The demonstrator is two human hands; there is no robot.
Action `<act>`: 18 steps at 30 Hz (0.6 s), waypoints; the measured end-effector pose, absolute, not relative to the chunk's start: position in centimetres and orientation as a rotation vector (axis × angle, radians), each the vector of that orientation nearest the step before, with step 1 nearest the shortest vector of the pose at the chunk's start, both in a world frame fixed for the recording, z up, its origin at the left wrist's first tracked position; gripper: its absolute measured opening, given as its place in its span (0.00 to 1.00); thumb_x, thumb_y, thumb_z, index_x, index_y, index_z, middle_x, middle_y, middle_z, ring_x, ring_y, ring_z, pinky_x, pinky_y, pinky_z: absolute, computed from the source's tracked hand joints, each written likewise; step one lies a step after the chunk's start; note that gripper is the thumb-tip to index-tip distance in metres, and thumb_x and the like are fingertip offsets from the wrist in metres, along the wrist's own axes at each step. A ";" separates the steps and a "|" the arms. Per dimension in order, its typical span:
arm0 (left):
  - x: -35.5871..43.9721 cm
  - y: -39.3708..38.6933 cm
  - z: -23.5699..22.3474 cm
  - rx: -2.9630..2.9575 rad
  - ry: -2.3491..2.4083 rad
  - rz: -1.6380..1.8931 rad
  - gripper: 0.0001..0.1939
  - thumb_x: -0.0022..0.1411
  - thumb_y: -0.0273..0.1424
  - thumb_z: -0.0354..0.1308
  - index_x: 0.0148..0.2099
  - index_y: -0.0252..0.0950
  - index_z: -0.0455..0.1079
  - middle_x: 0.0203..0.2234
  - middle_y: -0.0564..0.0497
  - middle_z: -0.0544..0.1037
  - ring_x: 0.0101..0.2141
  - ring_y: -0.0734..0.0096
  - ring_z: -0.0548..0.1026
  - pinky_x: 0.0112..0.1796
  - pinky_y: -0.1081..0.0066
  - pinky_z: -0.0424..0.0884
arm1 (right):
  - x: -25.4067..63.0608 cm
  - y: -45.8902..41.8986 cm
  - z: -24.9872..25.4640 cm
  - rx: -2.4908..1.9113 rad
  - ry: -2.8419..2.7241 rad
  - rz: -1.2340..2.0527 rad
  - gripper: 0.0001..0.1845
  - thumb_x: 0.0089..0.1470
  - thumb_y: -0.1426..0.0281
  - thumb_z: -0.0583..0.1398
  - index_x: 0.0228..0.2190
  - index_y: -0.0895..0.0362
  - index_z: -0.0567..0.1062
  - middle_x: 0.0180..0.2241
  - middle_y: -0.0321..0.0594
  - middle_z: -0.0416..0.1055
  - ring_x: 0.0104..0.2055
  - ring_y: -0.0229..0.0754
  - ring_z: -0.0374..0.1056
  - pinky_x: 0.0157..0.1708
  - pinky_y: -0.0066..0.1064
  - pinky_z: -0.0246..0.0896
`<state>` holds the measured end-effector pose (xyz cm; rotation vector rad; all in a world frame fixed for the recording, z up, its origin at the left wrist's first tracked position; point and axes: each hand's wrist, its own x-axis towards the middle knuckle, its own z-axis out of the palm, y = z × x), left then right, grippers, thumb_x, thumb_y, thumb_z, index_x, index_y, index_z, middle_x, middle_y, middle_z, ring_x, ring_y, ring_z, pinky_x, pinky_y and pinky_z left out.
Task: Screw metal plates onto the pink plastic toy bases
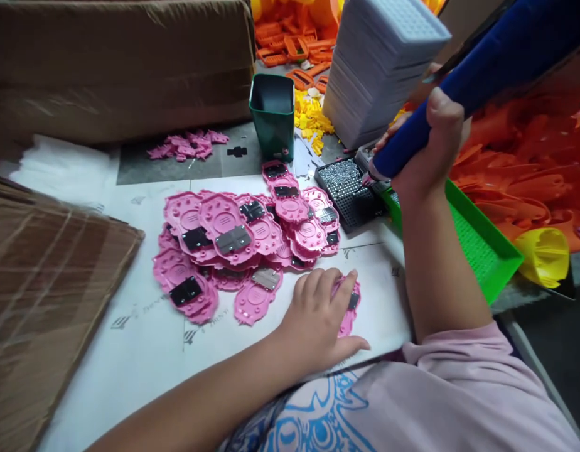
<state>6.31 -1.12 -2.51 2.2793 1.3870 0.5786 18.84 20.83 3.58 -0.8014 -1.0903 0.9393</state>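
Observation:
My left hand [318, 320] rests over a pink plastic cover [348, 323] on the table, fingers curved along its top and thumb out at the lower right. The hand hides most of that piece; a dark plate shows on it. Wrapped in my right hand [431, 147] is a blue electric screwdriver [409, 141], tilted down to the left. Its tip is by a black perforated tray [349, 194] of small screws. To the left of the tray lies a heap of pink covers [224, 223], many with black or grey metal plates fixed on them.
A dark green bin [273, 125] stands behind the heap, near small pink parts [191, 144] and yellow pieces [311, 119]. A tall stack of pale trays [379, 69] rises behind the screws. Cardboard boxes [120, 69] border the left. At right are a green tray [483, 245] and orange parts [511, 176].

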 end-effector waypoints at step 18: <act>5.9 -1.1 -2.0 2.300 1.435 0.488 0.31 0.56 0.34 0.57 0.60 0.30 0.57 0.45 0.41 0.68 0.45 0.53 0.61 0.47 0.55 0.57 | 18.6 21.3 3.1 -0.702 -1.089 0.937 0.12 0.44 0.61 0.57 0.32 0.53 0.64 0.13 0.26 0.63 0.12 0.36 0.59 0.12 0.28 0.58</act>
